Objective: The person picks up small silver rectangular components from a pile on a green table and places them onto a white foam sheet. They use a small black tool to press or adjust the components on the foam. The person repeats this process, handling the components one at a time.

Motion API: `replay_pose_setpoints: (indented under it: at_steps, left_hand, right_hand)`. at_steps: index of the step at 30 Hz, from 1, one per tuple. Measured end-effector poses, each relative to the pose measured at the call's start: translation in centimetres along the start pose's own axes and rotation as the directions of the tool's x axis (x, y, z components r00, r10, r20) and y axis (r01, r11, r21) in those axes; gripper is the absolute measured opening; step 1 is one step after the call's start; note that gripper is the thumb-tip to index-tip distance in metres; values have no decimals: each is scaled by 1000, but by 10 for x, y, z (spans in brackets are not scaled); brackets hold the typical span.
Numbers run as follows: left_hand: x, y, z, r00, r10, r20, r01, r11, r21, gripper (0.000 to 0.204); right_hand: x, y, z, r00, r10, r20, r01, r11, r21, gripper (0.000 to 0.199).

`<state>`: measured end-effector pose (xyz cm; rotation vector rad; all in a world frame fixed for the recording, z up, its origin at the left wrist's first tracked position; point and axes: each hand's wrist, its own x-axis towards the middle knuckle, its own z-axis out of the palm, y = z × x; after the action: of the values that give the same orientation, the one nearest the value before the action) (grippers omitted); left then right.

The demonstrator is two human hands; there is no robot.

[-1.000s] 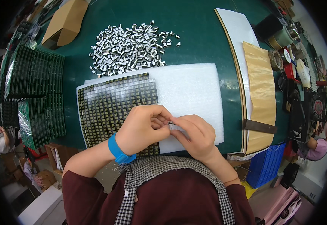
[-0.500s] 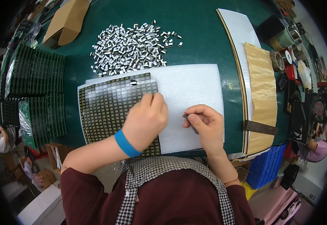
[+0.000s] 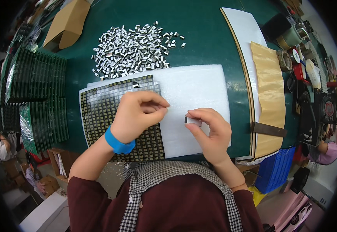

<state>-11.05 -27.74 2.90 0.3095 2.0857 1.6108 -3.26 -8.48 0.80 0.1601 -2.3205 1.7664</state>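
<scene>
The right hand point(image 3: 209, 133) pinched a small metal piece point(image 3: 192, 120) between thumb and fingertips, long axis roughly level, just right of the left hand point(image 3: 137, 116), whose fingers were pressed together over the gridded board point(image 3: 99, 112), the nearer hand to it.

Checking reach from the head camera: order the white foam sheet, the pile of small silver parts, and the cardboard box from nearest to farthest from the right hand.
From the right hand:
1. White foam sheet, directly beneath it.
2. Pile of small silver parts, beyond the sheet, up and left.
3. Cardboard box, far upper left corner.
</scene>
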Motion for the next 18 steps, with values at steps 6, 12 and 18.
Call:
replay_pose_setpoints:
  at_steps: [6, 12, 18]
  left_hand:
    - [-8, -10, 10, 937, -186, 296, 333, 731, -596, 19]
    - [-7, -10, 12, 933, -181, 311, 343, 710, -615, 18]
    - [-8, -9, 13, 945, -189, 267, 313, 754, -577, 16]
  right_hand:
    - [0, 3, 10, 975, -212, -63, 206, 974, -89, 34]
    - [-2, 1, 10, 983, -173, -67, 170, 984, -50, 34]
    - [0, 2, 11, 960, -277, -42, 268, 952, -151, 34]
